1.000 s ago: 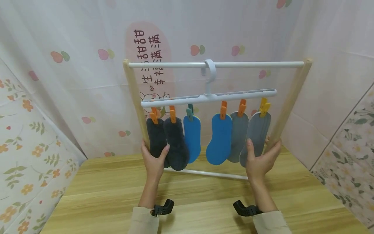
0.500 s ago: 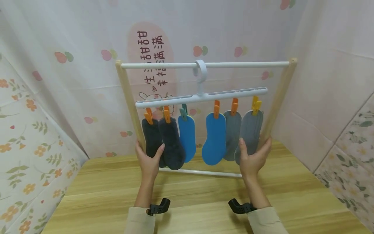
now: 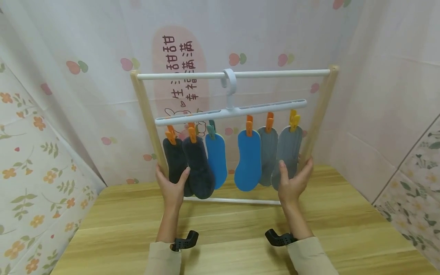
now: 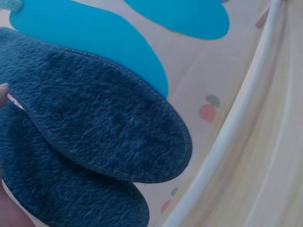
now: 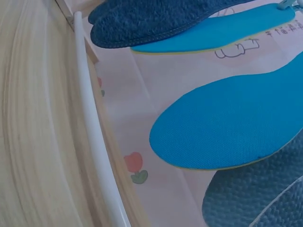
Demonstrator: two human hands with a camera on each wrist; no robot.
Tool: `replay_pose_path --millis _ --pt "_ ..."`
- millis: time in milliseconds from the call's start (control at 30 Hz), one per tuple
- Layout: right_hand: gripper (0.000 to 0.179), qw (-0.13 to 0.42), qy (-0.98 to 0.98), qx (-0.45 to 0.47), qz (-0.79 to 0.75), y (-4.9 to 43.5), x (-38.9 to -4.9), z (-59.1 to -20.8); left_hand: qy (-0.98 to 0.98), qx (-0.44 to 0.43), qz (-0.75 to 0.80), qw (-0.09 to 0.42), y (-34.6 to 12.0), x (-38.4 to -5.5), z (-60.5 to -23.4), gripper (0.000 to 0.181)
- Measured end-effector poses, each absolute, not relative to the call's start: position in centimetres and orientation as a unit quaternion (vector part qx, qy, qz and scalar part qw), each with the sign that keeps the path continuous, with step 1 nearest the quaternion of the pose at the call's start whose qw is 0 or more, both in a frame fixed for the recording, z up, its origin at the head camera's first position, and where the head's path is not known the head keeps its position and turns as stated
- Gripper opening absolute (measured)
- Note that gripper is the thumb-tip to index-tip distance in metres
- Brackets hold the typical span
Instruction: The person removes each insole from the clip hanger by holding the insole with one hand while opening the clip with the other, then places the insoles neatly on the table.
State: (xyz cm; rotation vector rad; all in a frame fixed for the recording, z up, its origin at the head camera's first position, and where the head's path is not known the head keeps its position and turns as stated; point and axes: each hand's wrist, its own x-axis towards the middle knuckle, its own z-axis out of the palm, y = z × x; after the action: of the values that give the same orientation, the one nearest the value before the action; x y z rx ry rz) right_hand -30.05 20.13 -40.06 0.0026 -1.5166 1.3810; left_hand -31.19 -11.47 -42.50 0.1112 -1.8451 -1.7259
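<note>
A small drying rack with wooden side posts (image 3: 146, 110) and a white top rail (image 3: 282, 73) stands between my hands. My left hand (image 3: 172, 188) grips its left post low down, thumb spread in front. On the right post my right hand (image 3: 292, 186) holds at a similar height, its thumb overlapping a grey insole (image 3: 288, 147). A white clip hanger (image 3: 230, 112) hooks over the top rail, tilted up to the right. Below it hang two dark fuzzy insoles (image 3: 198, 168), two blue insoles (image 3: 248, 160) and two grey ones, held by orange, green and yellow clips (image 3: 294, 121).
The rack's white lower bar (image 3: 233, 200) runs close over the wood-grain table (image 3: 233, 229). A printed curtain (image 3: 103, 95) hangs right behind the rack. Flowered cloth (image 3: 41, 172) borders the left side, and more covers the right.
The rack, with the hanger and insoles, has shifted left together with both hands. The curtain has slid slightly right in the view. Both hands keep their hold.
</note>
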Motion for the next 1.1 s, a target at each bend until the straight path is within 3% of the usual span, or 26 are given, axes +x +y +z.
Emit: replay_pose_path --millis 133,333,533,700,1100 --pt "0.07 0.504 -0.63 0.01 0.591 19.1 -29.5 -38.9 -0.692 0.046 -0.651 0.307 -11.8 -31.1 -42.5 0.107" --pt "0.074 0.486 -0.635 0.039 0.6 20.7 -31.7 -41.0 -0.689 0.047 -0.651 0.314 -12.3 -31.1 -42.4 0.104" --pt "0.076 0.392 -0.648 0.083 0.648 21.5 -31.6 -40.6 -0.682 0.036 -0.652 0.33 -12.9 -31.3 -42.2 0.102" --pt "0.072 0.334 -0.671 0.066 0.658 22.2 -30.9 -40.1 -0.687 0.041 -0.649 0.324 -13.1 -31.1 -42.2 0.102" --pt "0.075 0.289 -0.806 -0.012 0.516 23.1 -28.4 -37.3 -0.712 0.072 -0.621 0.32 -13.3 -30.7 -41.3 0.104"
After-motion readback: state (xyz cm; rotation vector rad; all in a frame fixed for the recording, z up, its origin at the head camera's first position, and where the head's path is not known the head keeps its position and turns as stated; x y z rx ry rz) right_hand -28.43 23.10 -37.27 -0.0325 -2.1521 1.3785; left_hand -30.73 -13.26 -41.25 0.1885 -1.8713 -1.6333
